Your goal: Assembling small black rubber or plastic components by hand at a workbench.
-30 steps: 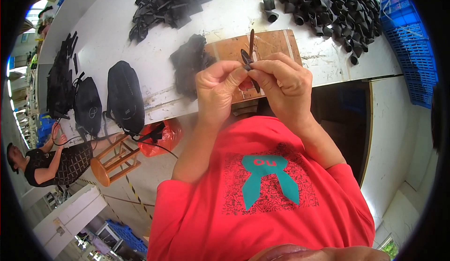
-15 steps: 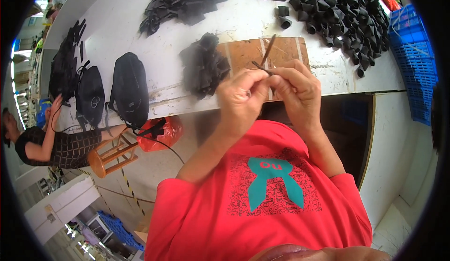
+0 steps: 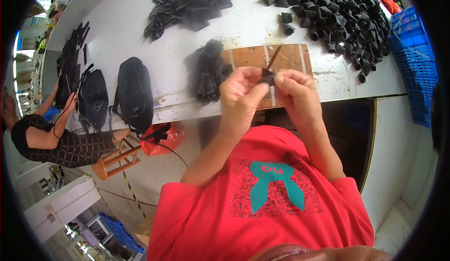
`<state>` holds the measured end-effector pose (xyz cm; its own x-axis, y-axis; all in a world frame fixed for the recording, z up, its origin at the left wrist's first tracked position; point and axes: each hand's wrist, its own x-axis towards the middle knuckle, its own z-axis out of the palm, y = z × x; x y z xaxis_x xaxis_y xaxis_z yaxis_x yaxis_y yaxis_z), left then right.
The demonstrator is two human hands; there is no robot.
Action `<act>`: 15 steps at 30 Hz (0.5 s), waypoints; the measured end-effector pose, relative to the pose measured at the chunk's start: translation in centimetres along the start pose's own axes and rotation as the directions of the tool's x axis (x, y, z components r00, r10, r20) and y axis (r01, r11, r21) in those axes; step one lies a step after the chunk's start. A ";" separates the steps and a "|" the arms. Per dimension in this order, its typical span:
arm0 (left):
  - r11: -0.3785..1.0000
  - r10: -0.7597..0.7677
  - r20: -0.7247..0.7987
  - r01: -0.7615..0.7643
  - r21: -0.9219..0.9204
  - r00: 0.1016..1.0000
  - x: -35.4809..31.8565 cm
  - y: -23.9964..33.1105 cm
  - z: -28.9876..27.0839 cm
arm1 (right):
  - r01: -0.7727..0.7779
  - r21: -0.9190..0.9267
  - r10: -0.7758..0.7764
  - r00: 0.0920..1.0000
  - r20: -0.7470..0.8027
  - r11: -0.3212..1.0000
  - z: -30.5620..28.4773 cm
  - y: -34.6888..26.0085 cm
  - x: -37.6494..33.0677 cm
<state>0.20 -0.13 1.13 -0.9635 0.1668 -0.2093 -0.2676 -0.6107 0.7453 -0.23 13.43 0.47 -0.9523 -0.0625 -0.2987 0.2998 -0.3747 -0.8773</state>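
Above the table's front edge, a small folded black fabric piece (image 3: 268,78) is pinched between my two hands. My left hand (image 3: 240,94) grips it with thumb and fingers from the left, and my right hand (image 3: 299,90) closes on its right end. Just beyond the fingers a thin dark rod (image 3: 275,57) slants up over a brown board (image 3: 243,57); my hands hide its lower end. Left of the board lies a heap of flat black fabric pieces (image 3: 209,73).
Folded black pieces (image 3: 323,7) form a large pile at the far right, flat ones (image 3: 194,3) another at the back. Two black bags (image 3: 133,92) stand at the left. A blue crate (image 3: 412,54) is on the right. A co-worker (image 3: 42,134) works beyond a wooden stool (image 3: 117,160).
The black piece, earlier a narrow strip with an end sticking out, now sits bunched between my fingertips. The view has shifted slightly. The co-worker's arms have moved along the table.
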 end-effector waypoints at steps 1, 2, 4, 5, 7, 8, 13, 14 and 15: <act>0.952 0.175 -0.086 -0.146 0.269 0.981 0.0 -0.4 0.3 | -0.192 0.354 0.149 0.978 0.144 0.915 -0.5 0.5 0.2; 0.914 0.268 -0.107 -0.218 0.343 0.957 0.0 -0.6 0.8 | -0.246 0.439 0.147 0.957 0.249 0.864 -0.4 0.9 0.4; 0.837 0.355 -0.158 -0.238 0.492 0.921 0.2 -0.6 1.4 | -0.239 0.453 0.132 0.958 0.255 0.859 0.1 0.5 0.4; 0.858 0.346 -0.201 -0.222 0.463 0.916 0.5 -0.7 1.9 | -0.242 0.465 0.120 0.954 0.276 0.851 0.2 0.2 0.5; 0.996 0.075 -0.125 -0.069 0.051 0.989 1.4 -0.4 0.3 | -0.211 0.337 0.121 0.955 0.269 0.918 -0.6 -0.6 0.9; 0.951 -0.121 0.036 0.126 -0.283 0.992 2.1 0.4 -0.7 | -0.062 0.114 0.038 0.978 0.207 0.992 -0.5 -1.4 0.9; 0.663 -0.150 0.627 0.547 -0.510 0.765 3.0 4.3 1.4 | 0.410 -0.346 -0.292 0.892 0.344 0.844 2.0 -7.5 1.8; 0.743 -0.125 0.539 0.439 -0.506 0.833 3.8 4.0 1.0 | 0.339 -0.374 -0.243 0.929 0.279 0.864 2.1 -7.7 2.6; 0.812 -0.087 0.447 0.324 -0.486 0.890 4.3 3.5 0.6 | 0.339 -0.374 -0.248 0.930 0.270 0.863 1.3 -6.2 3.6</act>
<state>-4.93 -1.14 3.21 -0.8359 0.5479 0.0316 -0.5275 -0.8179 0.2297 -5.61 14.31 5.38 -0.9757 -0.2151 0.0411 -0.0423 0.0012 -0.9991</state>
